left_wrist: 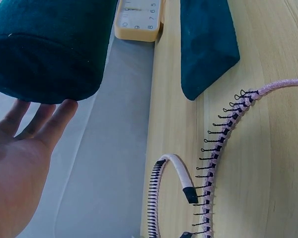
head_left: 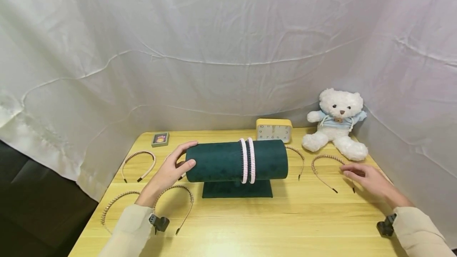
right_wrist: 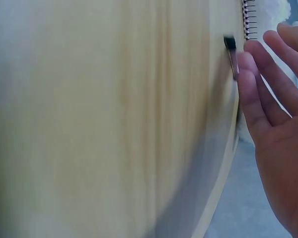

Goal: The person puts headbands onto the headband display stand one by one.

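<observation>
Two bands (head_left: 252, 162) already on roll (head_left: 217, 162), beside left hand (head_left: 170, 171), spread against its end. Loose bands (head_left: 191, 197) left around both hands. Right hand (head_left: 371, 181) at a band (head_left: 327, 156); pinch unclear.

Two headbands (head_left: 252, 162) around the roll (head_left: 214, 162) — clock (head_left: 274, 130) behind, bear (head_left: 337, 124) right — another headband (head_left: 299, 152), apparently, partly behind the roll's right end.

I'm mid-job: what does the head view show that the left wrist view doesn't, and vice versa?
Only the head view: the white teddy bear, small grey box, right hand, and two pale pink headbands around the green roll.

Only the left wrist view: the roll's left end face, and, clearly, the tiny loops on a toothed headband.

Both: the left hand at that end, the roll, the yellow clock, and headbands on the table.
</observation>
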Motion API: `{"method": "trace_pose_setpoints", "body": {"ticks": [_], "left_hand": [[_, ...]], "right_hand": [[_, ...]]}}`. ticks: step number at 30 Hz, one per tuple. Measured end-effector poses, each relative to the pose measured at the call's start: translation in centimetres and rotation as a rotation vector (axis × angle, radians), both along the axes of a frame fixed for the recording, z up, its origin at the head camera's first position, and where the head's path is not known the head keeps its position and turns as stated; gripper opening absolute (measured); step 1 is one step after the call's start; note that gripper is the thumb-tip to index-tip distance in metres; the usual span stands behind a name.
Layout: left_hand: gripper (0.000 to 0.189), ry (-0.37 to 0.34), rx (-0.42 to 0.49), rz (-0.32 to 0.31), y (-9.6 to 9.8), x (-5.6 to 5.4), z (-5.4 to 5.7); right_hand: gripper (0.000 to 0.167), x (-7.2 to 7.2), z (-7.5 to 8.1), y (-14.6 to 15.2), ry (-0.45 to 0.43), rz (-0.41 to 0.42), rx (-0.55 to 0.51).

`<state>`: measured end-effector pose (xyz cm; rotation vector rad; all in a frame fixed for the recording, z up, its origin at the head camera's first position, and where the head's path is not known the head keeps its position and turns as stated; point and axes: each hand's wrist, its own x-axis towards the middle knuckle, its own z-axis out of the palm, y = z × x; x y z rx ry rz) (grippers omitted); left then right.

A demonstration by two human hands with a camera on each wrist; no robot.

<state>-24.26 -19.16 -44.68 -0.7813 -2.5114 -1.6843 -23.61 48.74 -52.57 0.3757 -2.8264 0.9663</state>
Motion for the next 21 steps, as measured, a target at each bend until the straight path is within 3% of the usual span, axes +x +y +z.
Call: {"method": "trace_pose_setpoints", "body": {"ticks": [7,15,21], "left_hand": [[0.056,-0.005,0.002,0.001,0.0,0.1,0.1],[0.058,-0.01,0.0,0.003,-0.1,0.1,0.1],[0.057,-0.013,0.008,0.0,0.0,0.1,0.1]], "right_hand": [[0.029,0.5,0.1,0.4,-0.018,0.036,-0.08],[0.025,-0.2,0.1,1.1,0.077,-0.064,0.006],[0.021,-1.1,-1.1,1.7,0.192,0.006,0.011]]}}
